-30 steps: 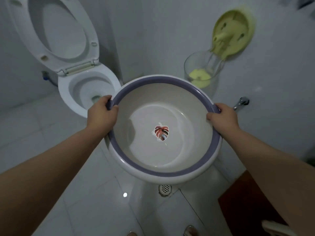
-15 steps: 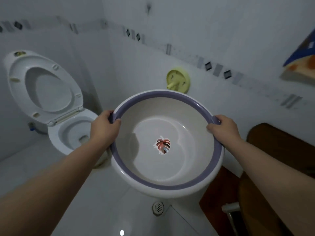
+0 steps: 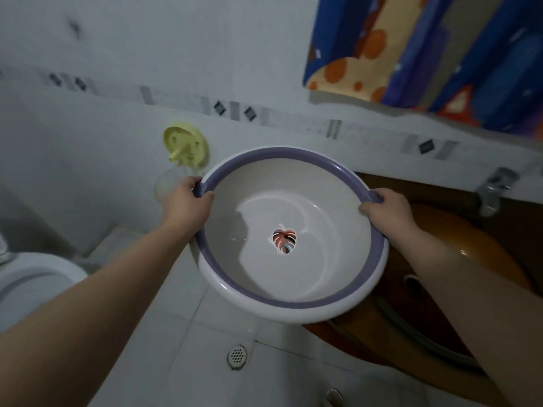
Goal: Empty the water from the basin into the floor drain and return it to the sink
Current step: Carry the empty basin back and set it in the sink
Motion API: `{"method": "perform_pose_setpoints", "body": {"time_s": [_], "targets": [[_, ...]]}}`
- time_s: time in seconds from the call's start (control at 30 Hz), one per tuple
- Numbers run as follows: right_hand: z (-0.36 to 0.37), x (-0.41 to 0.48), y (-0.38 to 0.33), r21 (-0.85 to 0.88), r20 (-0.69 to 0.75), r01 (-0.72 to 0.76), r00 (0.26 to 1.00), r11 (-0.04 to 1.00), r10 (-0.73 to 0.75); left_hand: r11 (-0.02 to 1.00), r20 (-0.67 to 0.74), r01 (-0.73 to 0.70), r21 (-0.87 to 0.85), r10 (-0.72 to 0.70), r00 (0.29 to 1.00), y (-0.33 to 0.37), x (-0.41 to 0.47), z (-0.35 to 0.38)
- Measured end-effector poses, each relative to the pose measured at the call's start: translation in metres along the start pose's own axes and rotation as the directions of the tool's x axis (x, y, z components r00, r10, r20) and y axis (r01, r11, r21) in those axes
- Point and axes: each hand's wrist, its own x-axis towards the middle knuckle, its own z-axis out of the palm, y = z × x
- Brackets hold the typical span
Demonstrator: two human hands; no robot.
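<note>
I hold a round white basin [image 3: 293, 301] with a purple rim and a leaf sticker on its bottom, level in the air at mid-frame. My left hand [image 3: 188, 201] grips its left rim and my right hand [image 3: 388, 208] grips its right rim. No water shows inside the basin. The round metal floor drain [image 3: 236, 355] lies on the white tiles below the basin's near edge. A brown sink [image 3: 482, 245] sits to the right, partly hidden behind the basin and my right arm.
A white toilet bowl [image 3: 32, 277] stands at the lower left. On the wall behind hangs a yellow holder [image 3: 185, 146] with a clear cup under it. A colourful cloth [image 3: 426, 54] hangs at the upper right; a metal tap [image 3: 493, 189] sits at the sink's back.
The view has swung up and to the right. The basin has risen and moved right, toward the brown sink, with both hands still on its rim. The toilet has slid to the left edge.
</note>
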Motion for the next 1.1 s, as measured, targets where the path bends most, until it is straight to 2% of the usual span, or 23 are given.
{"method": "perform_pose_setpoints", "body": {"time_s": [0.23, 0.33, 0.57, 0.8, 1.1], "targets": [[-0.086, -0.005, 0.064, 0.016, -0.118, -0.101, 0.988, 0.995, 0.102, 0.994, 0.136, -0.111, -0.017, 0.112, 0.984, 0.070, -0.019, 0.083], [-0.112, -0.002, 0.086, 0.039, -0.129, -0.146, 0.980, 0.989, 0.150, 0.993, 0.176, -0.117, -0.029, 0.121, 0.977, 0.093, -0.026, 0.111], [-0.173, 0.006, 0.151, 0.029, -0.113, -0.250, 0.961, 0.968, 0.251, 0.981, 0.237, -0.184, 0.063, 0.164, 0.958, 0.133, -0.060, 0.190], [-0.193, 0.020, 0.198, 0.015, -0.043, -0.267, 0.963, 0.964, 0.267, 0.976, 0.261, -0.177, 0.130, 0.138, 0.955, 0.140, -0.082, 0.234], [-0.202, 0.030, 0.230, 0.046, -0.061, -0.342, 0.937, 0.939, 0.344, 0.955, 0.308, -0.207, 0.211, 0.136, 0.941, 0.144, -0.093, 0.269]]}}
